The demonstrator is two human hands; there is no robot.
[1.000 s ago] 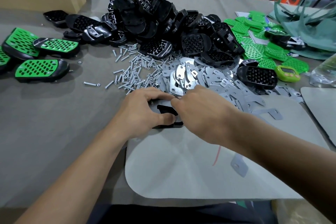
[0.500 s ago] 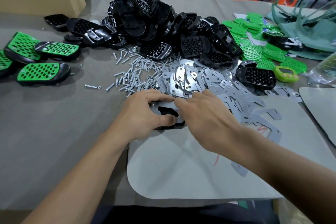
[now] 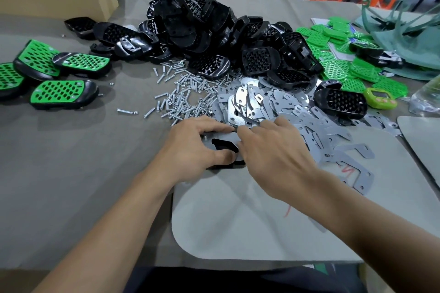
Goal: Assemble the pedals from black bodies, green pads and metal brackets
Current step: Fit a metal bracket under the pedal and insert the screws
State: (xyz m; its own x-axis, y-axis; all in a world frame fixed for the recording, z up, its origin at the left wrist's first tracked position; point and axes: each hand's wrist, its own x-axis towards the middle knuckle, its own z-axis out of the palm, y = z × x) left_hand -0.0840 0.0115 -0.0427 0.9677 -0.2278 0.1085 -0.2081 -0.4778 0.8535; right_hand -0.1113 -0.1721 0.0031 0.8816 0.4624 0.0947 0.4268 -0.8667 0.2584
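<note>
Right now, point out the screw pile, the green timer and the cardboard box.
screw pile (image 3: pixel 183 93), head view, its middle
green timer (image 3: pixel 381 102), head view, front face
cardboard box (image 3: pixel 59 0), head view, side wall

Bare left grip (image 3: pixel 190 150), bare right grip (image 3: pixel 273 157), bare forearms (image 3: pixel 107 228), dark garment (image 3: pixel 214 279)

The left hand (image 3: pixel 190 150) grips the black body (image 3: pixel 222 146) from its left side, palm down: the fingers (image 3: pixel 214 126) curl over the far edge and the thumb (image 3: pixel 225 156) presses on the near edge. The right hand (image 3: pixel 273 157) sits just right of the black body, back upward, with its fingers bent toward the body's right edge. Its index tip nearly meets the left index tip at the far right corner. Its thumb is hidden, so its hold cannot be told. Both forearms are bare and slant inward toward the black body.
</note>
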